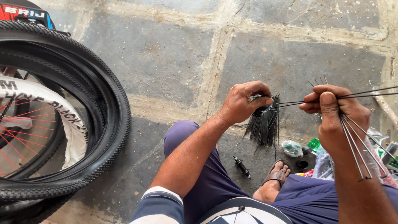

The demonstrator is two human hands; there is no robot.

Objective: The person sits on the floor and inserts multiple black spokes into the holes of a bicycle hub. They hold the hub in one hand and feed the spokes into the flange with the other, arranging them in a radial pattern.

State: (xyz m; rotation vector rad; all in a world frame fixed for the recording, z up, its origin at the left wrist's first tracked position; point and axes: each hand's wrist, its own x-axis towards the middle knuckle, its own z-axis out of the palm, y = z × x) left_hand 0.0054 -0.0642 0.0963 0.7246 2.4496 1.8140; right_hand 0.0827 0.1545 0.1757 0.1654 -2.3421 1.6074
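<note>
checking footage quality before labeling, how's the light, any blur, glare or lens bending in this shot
Head view: soft, even daylight with only faint shadows and no glare; the left hand, its hub with hanging spokes, and the right hand are sharp, without motion blur; the wide lens bows the tyres at the left edge, and the bottom corners are cropped close.

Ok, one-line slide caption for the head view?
Left hand grips a hub hung with black spokes; right hand holds loose spokes beside bicycle tyres.
</note>
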